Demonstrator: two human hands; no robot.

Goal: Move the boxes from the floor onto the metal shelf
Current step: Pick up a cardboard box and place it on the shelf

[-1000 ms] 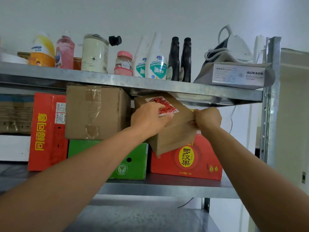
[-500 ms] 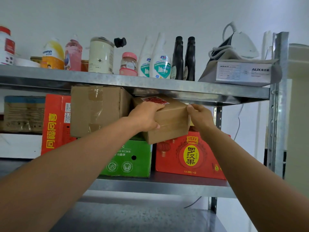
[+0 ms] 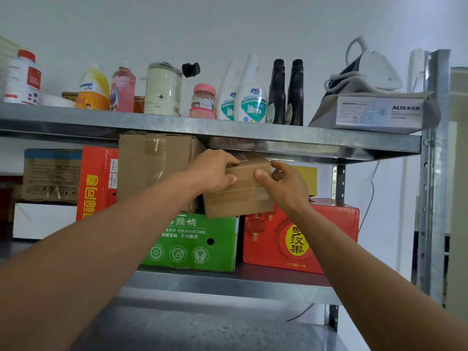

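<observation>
A small brown cardboard box point(image 3: 240, 198) sits level across the tops of the green box point(image 3: 197, 244) and the red box point(image 3: 298, 239) on the middle level of the metal shelf point(image 3: 228, 282). My left hand point(image 3: 215, 171) grips its upper left corner, fingers curled over the top edge. My right hand point(image 3: 283, 183) holds its right side, thumb on the front face. Its top lies just under the upper shelf board point(image 3: 304, 140).
A larger taped brown box point(image 3: 157, 168) stands left of the small one, beside a tall red carton point(image 3: 97, 181). A yellow box point(image 3: 307, 178) is behind my right hand. Bottles, jars and an iron on its carton point(image 3: 379, 112) fill the top level.
The small box went from tilted in front of the shelf to level and deeper in, onto the green and red boxes. My right hand shifted to its front right side.
</observation>
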